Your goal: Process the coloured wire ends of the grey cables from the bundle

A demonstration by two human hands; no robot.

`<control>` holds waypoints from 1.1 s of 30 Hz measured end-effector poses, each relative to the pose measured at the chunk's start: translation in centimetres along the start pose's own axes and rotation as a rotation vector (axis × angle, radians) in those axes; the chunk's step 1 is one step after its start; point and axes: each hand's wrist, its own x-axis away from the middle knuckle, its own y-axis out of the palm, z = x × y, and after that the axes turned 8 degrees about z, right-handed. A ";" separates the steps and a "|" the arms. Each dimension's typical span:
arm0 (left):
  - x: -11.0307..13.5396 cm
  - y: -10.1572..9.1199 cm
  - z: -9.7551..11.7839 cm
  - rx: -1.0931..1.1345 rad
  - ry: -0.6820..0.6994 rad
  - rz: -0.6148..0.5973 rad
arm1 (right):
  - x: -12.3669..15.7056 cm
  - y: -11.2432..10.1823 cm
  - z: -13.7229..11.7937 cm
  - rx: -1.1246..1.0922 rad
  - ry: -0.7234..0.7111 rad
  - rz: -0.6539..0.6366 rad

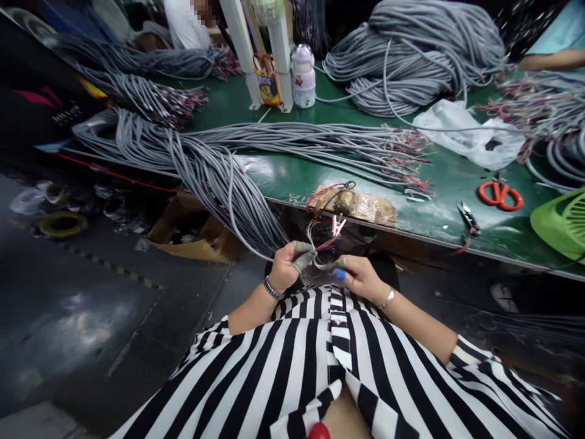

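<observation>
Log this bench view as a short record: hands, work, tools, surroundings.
left_hand: left hand pinching thin wires that fan out, red and white among them
right_hand: right hand close beside it, blue cover on the thumb; exact grip too blurred to tell
work: grey cable bundle drapes off the green tabletop toward the left hand
tools: orange-handled scissors and small wire cutters, both on the tabletop
rear: large grey cable coil, white bottle
floor: cardboard box
</observation>
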 end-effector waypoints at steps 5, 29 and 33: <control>-0.3 -0.9 0.3 -0.166 0.266 -0.204 | -0.9 -0.9 0.2 -0.420 0.667 0.162; -1.2 -0.2 1.2 -0.090 0.085 -0.088 | -3.9 -0.7 2.1 -0.851 0.838 0.242; -1.9 0.7 1.4 -0.075 0.085 -0.068 | -5.1 -0.3 1.4 -0.793 0.782 0.211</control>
